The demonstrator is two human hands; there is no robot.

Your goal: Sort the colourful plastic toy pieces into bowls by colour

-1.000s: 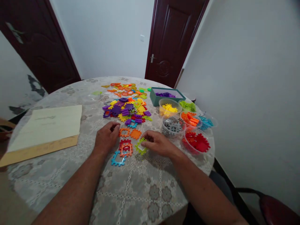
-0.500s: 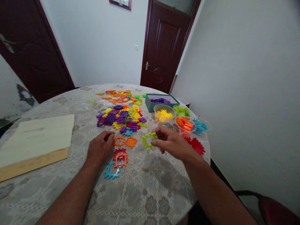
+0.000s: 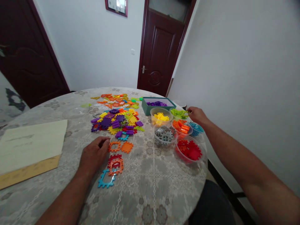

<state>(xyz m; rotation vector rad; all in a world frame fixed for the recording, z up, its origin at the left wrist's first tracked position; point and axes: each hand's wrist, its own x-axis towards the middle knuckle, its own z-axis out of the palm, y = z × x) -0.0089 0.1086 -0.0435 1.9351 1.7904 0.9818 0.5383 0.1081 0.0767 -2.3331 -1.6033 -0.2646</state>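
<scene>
My right hand (image 3: 198, 115) reaches to the far right edge of the table, its fingers closed on a lime-green notched plastic building piece (image 3: 187, 112) at the rim of the bowl of green pieces (image 3: 177, 113). The fingertips are small and partly hidden there. My left hand (image 3: 95, 153) rests on the table with curled fingers, nothing visible in them. Its fingertips are right beside an orange square frame piece (image 3: 114, 142). A solid orange square piece (image 3: 127, 147) lies to the right of that. Nearer me are overlapping red and orange frames (image 3: 116, 173) and a blue frame piece (image 3: 106, 185).
A mixed pile of pieces (image 3: 117, 122) lies mid-table, flatter pieces (image 3: 117, 101) behind it. Clear bowls hold yellow (image 3: 161, 117), grey (image 3: 165, 133), orange (image 3: 182, 127), blue (image 3: 197, 128) and red pieces (image 3: 189, 150). A green box (image 3: 146, 109) holds purple ones. Paper (image 3: 35, 143) lies left.
My right hand has moved away to the right with the lime-green piece, from above the table middle to the green bowl. My left hand stays by the orange frame. The view has shifted slightly.
</scene>
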